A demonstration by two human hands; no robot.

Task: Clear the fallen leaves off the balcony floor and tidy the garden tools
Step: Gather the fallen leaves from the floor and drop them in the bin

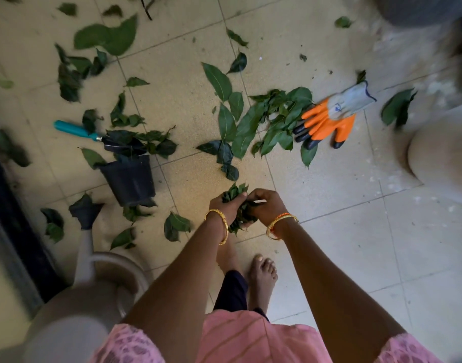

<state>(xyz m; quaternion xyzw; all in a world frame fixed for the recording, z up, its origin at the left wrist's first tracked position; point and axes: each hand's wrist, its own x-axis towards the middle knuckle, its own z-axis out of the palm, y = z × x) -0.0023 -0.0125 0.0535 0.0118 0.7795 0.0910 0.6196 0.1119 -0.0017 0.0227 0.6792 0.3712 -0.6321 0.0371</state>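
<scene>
Seen from above, a person's left hand (226, 205) and right hand (265, 208) meet, fingers curled around a bunch of leaves (239, 205), likely to carry them off, while more leaves (250, 121), gloves (329, 116) and a trowel (93, 134) lie on the floor (342, 231).

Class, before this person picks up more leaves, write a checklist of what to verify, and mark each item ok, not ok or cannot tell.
1. Bundle of leaves gripped by left hand and right hand: ok.
2. A hand free for more: not ok.
3. Floor cleared of leaves: not ok, a pile remains.
4. Black pot upright: not ok, tipped over.
5. Orange gloves and trowel tidied: not ok.
6. Bin for leaves nearby: cannot tell.
</scene>
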